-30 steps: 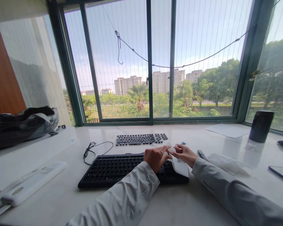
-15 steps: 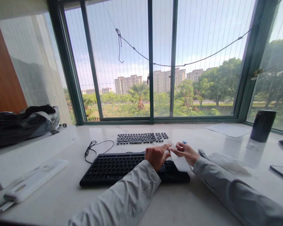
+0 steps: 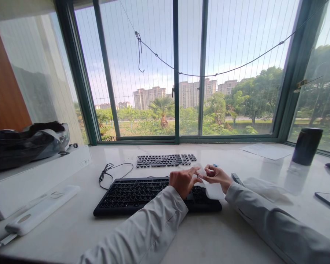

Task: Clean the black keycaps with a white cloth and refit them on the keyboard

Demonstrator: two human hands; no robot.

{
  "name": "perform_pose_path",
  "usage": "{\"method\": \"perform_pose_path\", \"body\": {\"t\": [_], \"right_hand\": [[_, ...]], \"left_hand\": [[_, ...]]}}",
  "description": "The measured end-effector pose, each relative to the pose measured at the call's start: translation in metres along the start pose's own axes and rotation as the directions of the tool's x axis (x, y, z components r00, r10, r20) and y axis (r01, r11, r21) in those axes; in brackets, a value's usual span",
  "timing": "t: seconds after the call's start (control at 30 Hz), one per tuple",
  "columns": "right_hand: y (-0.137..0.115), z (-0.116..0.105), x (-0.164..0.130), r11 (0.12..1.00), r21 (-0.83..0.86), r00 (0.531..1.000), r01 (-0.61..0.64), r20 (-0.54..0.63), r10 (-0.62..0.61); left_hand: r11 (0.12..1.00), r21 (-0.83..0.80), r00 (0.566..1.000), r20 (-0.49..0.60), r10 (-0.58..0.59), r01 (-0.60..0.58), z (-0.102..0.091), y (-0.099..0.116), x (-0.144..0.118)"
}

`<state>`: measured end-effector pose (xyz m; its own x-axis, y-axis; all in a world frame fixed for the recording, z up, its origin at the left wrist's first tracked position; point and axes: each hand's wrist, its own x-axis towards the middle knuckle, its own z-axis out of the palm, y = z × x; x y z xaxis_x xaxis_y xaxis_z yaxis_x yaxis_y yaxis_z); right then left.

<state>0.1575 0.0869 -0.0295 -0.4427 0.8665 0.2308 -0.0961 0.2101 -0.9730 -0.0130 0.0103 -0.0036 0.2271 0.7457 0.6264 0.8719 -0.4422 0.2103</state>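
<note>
A black keyboard [image 3: 134, 194] lies in front of me, its key positions showing as bare square sockets without caps. My left hand [image 3: 181, 182] is over its right half, thumb and forefinger pinched near a tiny dark thing too small to name. Close against it, my right hand [image 3: 216, 178] is closed on a white wipe [image 3: 215, 191], which hangs down over the keyboard's right end. The fingertips of both hands meet around part of the wipe. Behind the keyboard, loose black keycaps [image 3: 161, 161] are laid out in rows on the white tabletop.
A coiled black cable [image 3: 106, 172] lies left of the keycaps. Further left are a white power strip [image 3: 42, 209] and a white box [image 3: 41, 179] with a black bag [image 3: 24, 146] on it. Right are a clear plastic bag [image 3: 266, 190], paper [image 3: 265, 151] and a black cylinder [image 3: 307, 146].
The wipe's hanging part has shifted and folded slightly under my right hand. Both hands stay nearly in place, with fingertips together.
</note>
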Motion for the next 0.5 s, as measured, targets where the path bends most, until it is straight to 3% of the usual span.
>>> {"method": "perform_pose_path", "body": {"t": [0.13, 0.27, 0.5], "right_hand": [[-0.001, -0.001, -0.001, 0.999, 0.029, 0.998, -0.025, 0.052, 0.024], [0.005, -0.011, 0.004, 0.996, -0.063, 0.997, -0.056, 0.053, 0.059], [0.011, -0.016, 0.009, 1.0, -0.011, 0.992, -0.002, 0.122, 0.003]], "left_hand": [[0.999, 0.007, 0.999, -0.019, -0.051, 0.051, 0.0, -0.001, 0.001], [0.999, 0.042, 1.0, 0.008, -0.002, 0.001, 0.001, 0.001, 0.0], [0.999, 0.018, 0.999, 0.012, -0.049, 0.049, 0.001, -0.001, 0.001]]}}
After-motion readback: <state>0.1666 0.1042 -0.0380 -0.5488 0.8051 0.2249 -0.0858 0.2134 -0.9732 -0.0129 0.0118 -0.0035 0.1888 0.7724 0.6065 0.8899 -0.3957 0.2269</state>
